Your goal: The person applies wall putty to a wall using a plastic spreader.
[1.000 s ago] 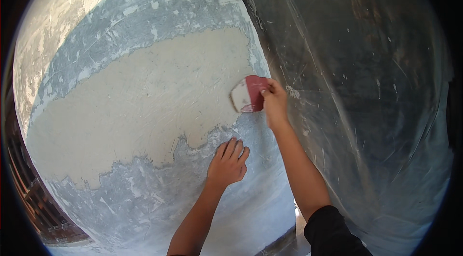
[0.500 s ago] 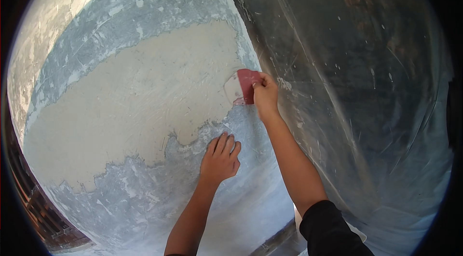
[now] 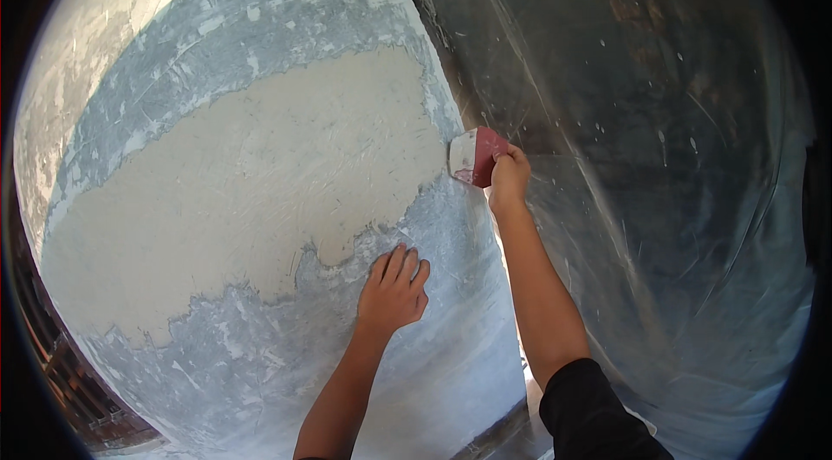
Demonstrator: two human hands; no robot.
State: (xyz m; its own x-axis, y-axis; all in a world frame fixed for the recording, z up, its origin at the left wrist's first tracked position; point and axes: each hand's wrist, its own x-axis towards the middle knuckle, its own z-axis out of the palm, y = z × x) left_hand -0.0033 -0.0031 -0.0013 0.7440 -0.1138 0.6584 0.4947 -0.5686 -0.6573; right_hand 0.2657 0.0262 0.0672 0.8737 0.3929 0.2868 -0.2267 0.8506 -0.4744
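Note:
My right hand (image 3: 510, 178) grips a red putty spreader (image 3: 490, 152), whose flat blade carries a smear of pale filler. The spreader is at the right edge of a big curved blue-grey surface (image 3: 451, 330), just beside a broad patch of beige filler (image 3: 251, 183). From this view I cannot tell whether its blade touches the surface. My left hand (image 3: 393, 288) rests on the blue-grey area below the patch. Its fingers are slightly bent and apart, and it holds nothing.
Dark, translucent plastic sheeting (image 3: 676, 200) with creases and pale spatters hangs along the right side. A rusty, slatted structure (image 3: 82, 391) shows at the lower left. Brighter light falls on the upper left of the curved surface (image 3: 82, 53).
My right hand has moved right with the spreader, from the filler patch's right end to the surface's edge. My left hand has hardly moved.

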